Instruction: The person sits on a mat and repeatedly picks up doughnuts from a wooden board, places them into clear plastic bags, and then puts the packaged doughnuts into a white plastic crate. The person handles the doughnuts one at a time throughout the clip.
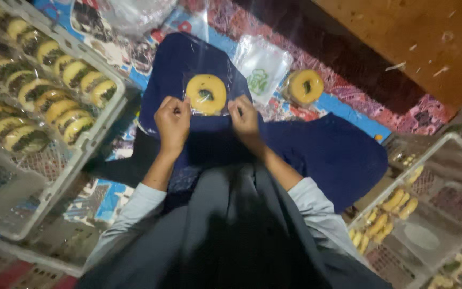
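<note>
Navy-blue cloth (322,150) covered the person's lap. White plastic crate (89,142) of bagged ring pastries stood at left. Left hand (172,124) and right hand (243,119), apart, each pinched the near edge of a clear plastic bag holding a yellow ring-shaped pastry (206,93) resting on the cloth.

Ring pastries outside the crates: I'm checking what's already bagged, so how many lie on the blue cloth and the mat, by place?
Ring pastry in clear bag on the blue cloth, held by both hands: 1
Bagged ring pastry on the patterned mat: 1
Total: 2
</note>
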